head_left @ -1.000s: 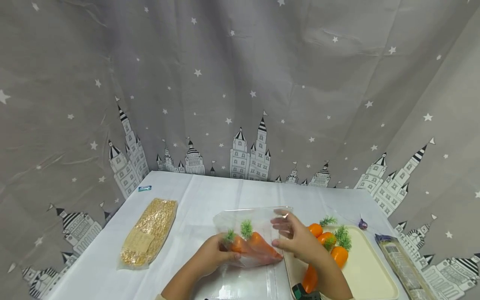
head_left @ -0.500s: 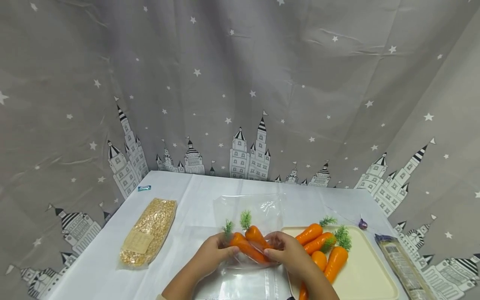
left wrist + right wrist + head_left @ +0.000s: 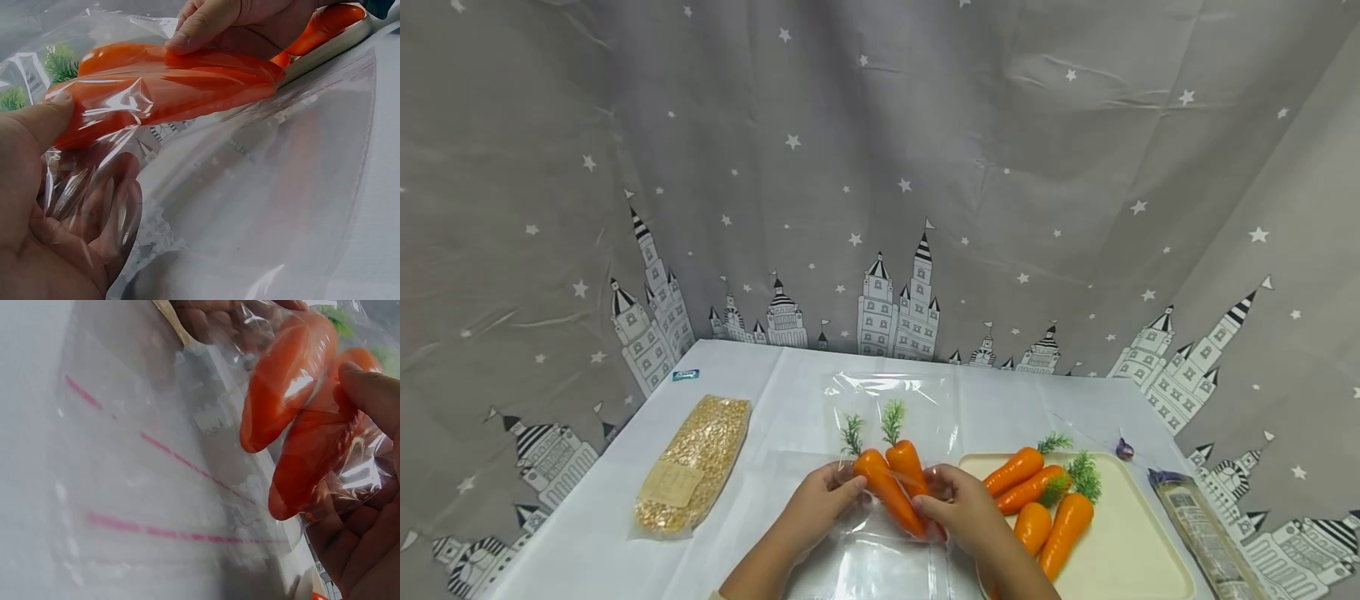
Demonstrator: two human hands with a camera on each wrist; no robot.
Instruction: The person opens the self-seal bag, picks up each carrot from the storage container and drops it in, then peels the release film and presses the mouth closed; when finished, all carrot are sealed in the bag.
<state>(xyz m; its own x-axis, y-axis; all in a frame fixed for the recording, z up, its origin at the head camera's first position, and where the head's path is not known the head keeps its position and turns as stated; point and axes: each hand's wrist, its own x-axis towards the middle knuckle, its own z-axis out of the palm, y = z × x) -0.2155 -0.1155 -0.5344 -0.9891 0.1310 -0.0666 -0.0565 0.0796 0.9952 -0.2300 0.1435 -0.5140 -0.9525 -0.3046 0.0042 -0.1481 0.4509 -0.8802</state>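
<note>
Two orange carrots with feathery green tops, a left one (image 3: 887, 496) and a right one (image 3: 906, 457), lie slanted inside a clear plastic bag (image 3: 928, 396). My left hand (image 3: 820, 506) grips the bag from the left. In the left wrist view its thumb presses a carrot (image 3: 94, 122) through the film, with the fingers curled under the plastic. On the other side my right hand (image 3: 964, 507) pinches the bag near the carrots' lower ends. The right wrist view has that thumb on one carrot (image 3: 315, 440). Both carrots appear raised above the table.
Several more carrots (image 3: 1066, 533) lie on a cream tray (image 3: 1138, 542) at the right. A long package (image 3: 1202, 529) lies beyond it, near a small purple item (image 3: 1124, 450). At left are a bag of yellow grains (image 3: 696, 462) and a small blue-green packet (image 3: 686, 375). Clear plastic (image 3: 865, 571) lies in front.
My right hand has come down from the bag's upper right edge to grip the bagged carrots. The carrots have tilted more upright, and the bag's top reaches farther up the table.
</note>
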